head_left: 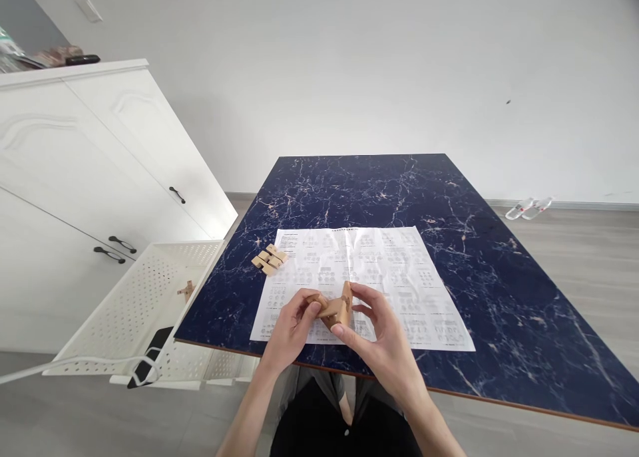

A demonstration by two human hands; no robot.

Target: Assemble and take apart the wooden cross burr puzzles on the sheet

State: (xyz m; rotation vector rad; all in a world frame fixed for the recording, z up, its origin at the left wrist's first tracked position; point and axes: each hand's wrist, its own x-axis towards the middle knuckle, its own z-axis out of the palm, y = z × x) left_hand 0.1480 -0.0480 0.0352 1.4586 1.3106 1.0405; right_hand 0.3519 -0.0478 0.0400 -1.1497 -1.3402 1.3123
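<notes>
Head view: The left hand (294, 320) is gripping the left end of the wooden pieces (335, 310), its thumb and fingers closing on the wood with only its thickness between them. The right hand (382, 337) is holding the right end; its index finger is pressing near the far end and its thumb is pressing at the near end, so these fingers are standing apart by the length of the part between them. The wooden pieces are meeting at an angle above the lower middle of the printed sheet (399, 257); their exact count is not showing clearly.

The sheet is lying on the dark blue, marble-patterned counter (499, 310), near its front edge, and is showing creases and rows of small diagrams. A group of notched wooden blocks (269, 260) is resting at the left edge of the sheet.

Left of the counter, a white perforated basket (127, 297) is containing 1 small wooden piece (186, 290). A white cable (90, 360) is running across its near end, by a black object (152, 354). Behind it, a white cabinet (100, 171) is displaying 3 dark handles. 2 clear bottles (529, 208) are appearing by the wall at right.
</notes>
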